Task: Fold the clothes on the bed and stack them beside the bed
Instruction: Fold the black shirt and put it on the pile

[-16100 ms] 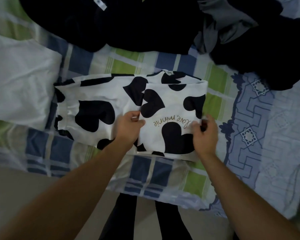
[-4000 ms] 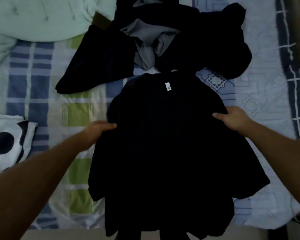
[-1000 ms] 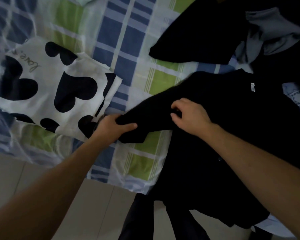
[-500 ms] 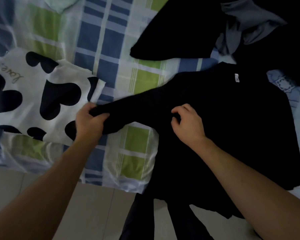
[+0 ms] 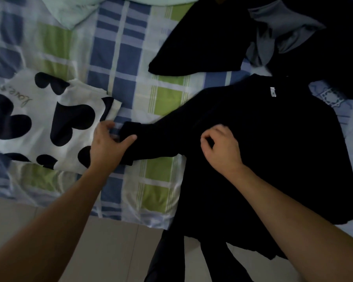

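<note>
A black long-sleeved shirt [image 5: 273, 151] lies spread on the bed, a small white label at its collar, its hem hanging over the bed's near edge. Its left sleeve [image 5: 161, 135] stretches out toward the left. My left hand [image 5: 108, 143] grips the cuff end of that sleeve between thumb and fingers. My right hand [image 5: 220, 149] rests on the shirt near the shoulder, its thumb and curled fingers pinching the fabric. A folded white garment with black hearts [image 5: 47, 123] lies at the left, just beside my left hand.
The bed has a blue, green and white checked sheet [image 5: 130, 64]. A heap of unfolded black and grey clothes [image 5: 273, 33] lies at the back right. A pale green cloth [image 5: 73, 11] sits at the top left. Tiled floor [image 5: 110, 251] runs along the bed's near edge.
My left hand has loosened on the cuff, with the sleeve now lying flatter and straighter on the sheet. My right hand stays on the shoulder area. The view shifted slightly.
</note>
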